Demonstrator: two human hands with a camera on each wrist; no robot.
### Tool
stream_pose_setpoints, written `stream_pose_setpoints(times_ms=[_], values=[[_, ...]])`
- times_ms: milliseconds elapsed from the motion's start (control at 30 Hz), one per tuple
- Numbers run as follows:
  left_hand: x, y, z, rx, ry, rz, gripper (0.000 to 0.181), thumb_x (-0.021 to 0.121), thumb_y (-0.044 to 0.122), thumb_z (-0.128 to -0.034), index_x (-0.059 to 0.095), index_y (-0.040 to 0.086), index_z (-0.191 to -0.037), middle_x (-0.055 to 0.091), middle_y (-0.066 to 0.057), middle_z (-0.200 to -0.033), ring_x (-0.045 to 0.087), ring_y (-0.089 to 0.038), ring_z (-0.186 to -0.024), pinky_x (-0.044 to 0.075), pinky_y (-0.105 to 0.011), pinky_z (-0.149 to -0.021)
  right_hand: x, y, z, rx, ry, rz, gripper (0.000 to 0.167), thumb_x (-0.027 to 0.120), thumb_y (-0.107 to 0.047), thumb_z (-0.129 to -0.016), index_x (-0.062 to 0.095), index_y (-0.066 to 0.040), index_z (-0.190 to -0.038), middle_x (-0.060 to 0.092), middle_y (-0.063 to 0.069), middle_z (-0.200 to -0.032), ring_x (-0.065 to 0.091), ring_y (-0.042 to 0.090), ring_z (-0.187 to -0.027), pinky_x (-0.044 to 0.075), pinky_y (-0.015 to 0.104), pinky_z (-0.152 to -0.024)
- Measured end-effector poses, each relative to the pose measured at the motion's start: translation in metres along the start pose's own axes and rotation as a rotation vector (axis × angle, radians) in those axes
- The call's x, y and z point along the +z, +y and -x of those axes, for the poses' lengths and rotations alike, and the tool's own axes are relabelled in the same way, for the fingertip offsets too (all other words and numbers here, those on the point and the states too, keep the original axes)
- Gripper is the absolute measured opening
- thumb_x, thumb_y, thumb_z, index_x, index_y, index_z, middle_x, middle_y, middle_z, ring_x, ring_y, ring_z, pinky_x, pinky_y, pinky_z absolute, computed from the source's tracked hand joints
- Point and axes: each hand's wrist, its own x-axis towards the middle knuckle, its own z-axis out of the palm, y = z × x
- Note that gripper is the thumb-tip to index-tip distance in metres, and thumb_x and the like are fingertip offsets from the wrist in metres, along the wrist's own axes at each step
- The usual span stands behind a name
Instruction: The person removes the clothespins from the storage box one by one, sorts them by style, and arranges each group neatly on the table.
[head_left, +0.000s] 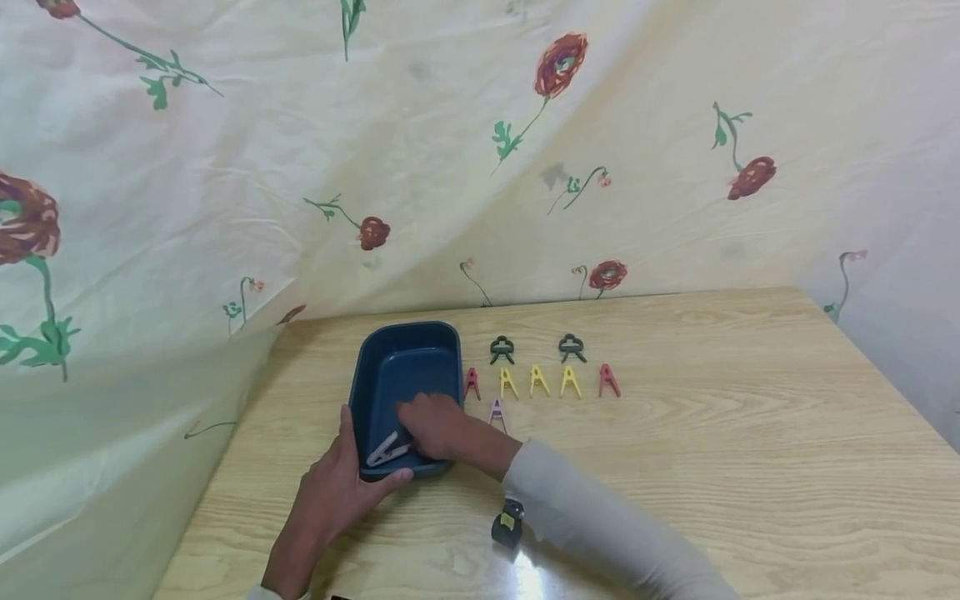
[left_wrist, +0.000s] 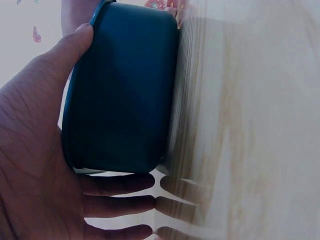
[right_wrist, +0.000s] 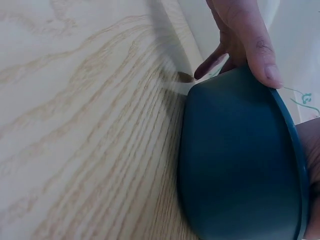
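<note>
A dark blue plastic tub [head_left: 408, 333] stands on the wooden table. My left hand [head_left: 337, 487] lies against its near-left corner, thumb along the near rim; in the left wrist view the fingers stretch out straight beside the wall. Reaching down into the tub is my right hand [head_left: 433, 425], its fingers bent and their tips hidden. Beside those fingers lies a whitish clothespin [head_left: 386, 451], one end meeting the hand; whether they pinch it cannot be seen. The right wrist view shows the tub's outer wall [right_wrist: 240, 165] and my left thumb [right_wrist: 262, 65] on the rim.
Right of the tub lie two dark green clamps [head_left: 572, 347], several yellow clothespins [head_left: 536, 380], two red clothespins [head_left: 609, 380] and a lilac clothespin [head_left: 497, 412]. A small black object with a yellow patch [head_left: 507, 523] is by my right sleeve. Flowered cloth [head_left: 450, 167] hangs behind.
</note>
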Motion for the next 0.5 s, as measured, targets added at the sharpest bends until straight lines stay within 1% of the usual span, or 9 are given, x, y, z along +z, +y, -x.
stream_pose_setpoints(times_ms=[200, 400, 500], values=[[0.0009, -0.0006, -0.0003, 0.001, 0.002, -0.001, 0.133, 0.058, 0.083, -0.0762, -0.007, 0.001, -0.158, 0.026, -0.032, -0.156, 0.045, -0.050, -0.131, 0.042, -0.062, -0.097, -0.0006, -0.0018, 0.0002, 0.024, -0.022, 0.008, 0.022, 0.072, -0.019, -0.092, 0.068, -0.009, -0.111, 0.067, 0.003, -0.093, 0.060, 0.012, -0.080, 0.050, 0.028, -0.068], [0.0017, -0.0016, -0.0008, 0.001, -0.001, 0.005, 0.133, 0.057, 0.084, -0.0759, -0.008, 0.002, -0.158, 0.024, -0.031, -0.157, 0.043, -0.050, -0.133, 0.042, -0.062, -0.097, -0.0021, -0.0032, 0.0002, 0.032, -0.069, 0.048, 0.013, 0.071, -0.022, -0.092, 0.069, -0.012, -0.101, 0.063, -0.001, -0.081, 0.055, 0.011, -0.071, 0.050, 0.029, -0.066], [0.0017, -0.0020, -0.0008, 0.005, 0.002, 0.005, 0.133, 0.056, 0.085, -0.0754, -0.007, 0.002, -0.158, 0.026, -0.031, -0.157, 0.045, -0.049, -0.132, 0.042, -0.061, -0.096, -0.0021, -0.0022, -0.0002, 0.035, -0.085, 0.028, 0.014, 0.071, -0.021, -0.092, 0.068, -0.012, -0.101, 0.060, -0.002, -0.078, 0.054, 0.011, -0.069, 0.048, 0.028, -0.063]])
